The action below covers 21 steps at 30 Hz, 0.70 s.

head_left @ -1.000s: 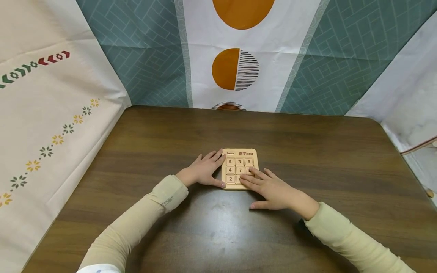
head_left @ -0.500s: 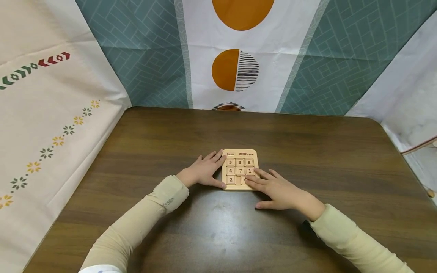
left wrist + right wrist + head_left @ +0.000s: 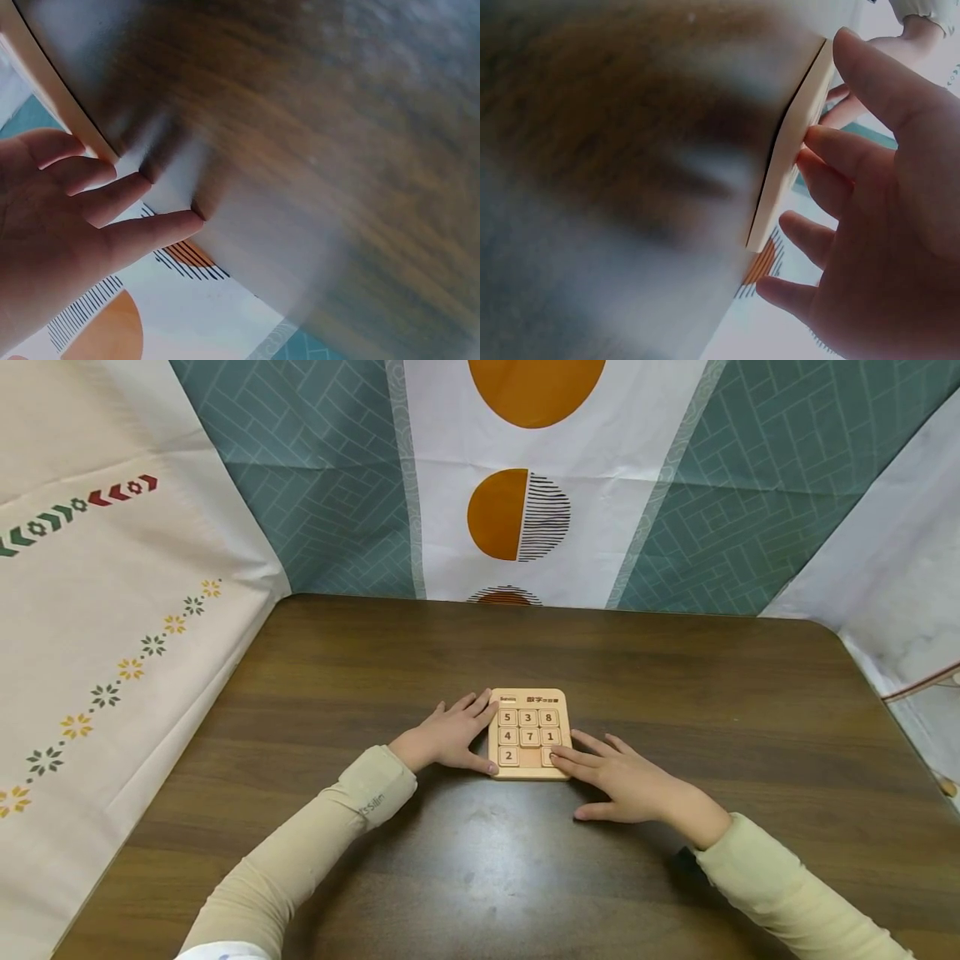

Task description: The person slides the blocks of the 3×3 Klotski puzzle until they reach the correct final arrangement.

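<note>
And across it goes! The tile (image 3: 546, 759), partly hidden by a fingertip, has slid from six o'clock on the board (image 3: 521, 700) to half past four, lining up with the 1 (image 3: 550, 737) at three. That leaves the gap (image 3: 530, 758) at six, bordered by the 7 (image 3: 529, 737) in the middle and the 2 (image 3: 508, 756) at half past seven, so by my reckoning only those two and the tile just shifted have room to slide. Its number? Covered, can't call it. The right hand (image 3: 622, 781), fingers spread and pinching nothing, reaches in from four o'clock, thumb clear of the board. Over at nine, the left hand (image 3: 453, 737) stays put, spread along the edge, fingertip at ten, thumb at half past seven, apparently steadying. The board lies flat near the middle of the table (image 3: 375, 643).
</note>
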Each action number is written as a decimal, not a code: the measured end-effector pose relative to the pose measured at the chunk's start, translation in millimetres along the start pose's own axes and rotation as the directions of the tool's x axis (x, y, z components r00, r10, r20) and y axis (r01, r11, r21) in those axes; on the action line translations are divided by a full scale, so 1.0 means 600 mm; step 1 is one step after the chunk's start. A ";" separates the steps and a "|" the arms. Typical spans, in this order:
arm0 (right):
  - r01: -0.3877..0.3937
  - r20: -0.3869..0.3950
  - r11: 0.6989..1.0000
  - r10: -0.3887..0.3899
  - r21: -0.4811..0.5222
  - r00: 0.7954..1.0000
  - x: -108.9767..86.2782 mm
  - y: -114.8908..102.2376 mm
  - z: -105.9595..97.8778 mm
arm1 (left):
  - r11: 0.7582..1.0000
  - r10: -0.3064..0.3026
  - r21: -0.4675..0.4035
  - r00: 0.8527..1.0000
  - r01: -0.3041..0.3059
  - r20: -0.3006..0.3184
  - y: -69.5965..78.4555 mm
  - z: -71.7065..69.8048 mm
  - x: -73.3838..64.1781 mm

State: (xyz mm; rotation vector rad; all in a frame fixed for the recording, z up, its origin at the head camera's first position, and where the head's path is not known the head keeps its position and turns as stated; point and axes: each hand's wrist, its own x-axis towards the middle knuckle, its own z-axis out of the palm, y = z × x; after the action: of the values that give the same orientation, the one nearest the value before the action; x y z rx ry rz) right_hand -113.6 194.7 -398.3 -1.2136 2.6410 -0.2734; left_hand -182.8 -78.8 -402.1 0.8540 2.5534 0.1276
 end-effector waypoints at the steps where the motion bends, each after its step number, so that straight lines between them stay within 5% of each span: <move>1: -0.001 0.000 1.000 0.001 0.000 1.000 0.000 0.001 0.000 | 1.000 -0.003 0.005 1.000 0.003 0.002 0.000 0.000 0.000; 21: -0.010 -0.019 1.000 0.010 -0.001 1.000 0.056 -0.010 -0.010 | 1.000 -0.013 0.023 1.000 0.013 0.012 0.004 -0.003 -0.003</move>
State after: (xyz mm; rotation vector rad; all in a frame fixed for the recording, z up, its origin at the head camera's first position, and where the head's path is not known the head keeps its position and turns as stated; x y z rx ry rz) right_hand -132.2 165.6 -394.9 -1.2032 2.6629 -0.2823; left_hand -181.0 -77.8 -399.0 0.8438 2.5528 0.0892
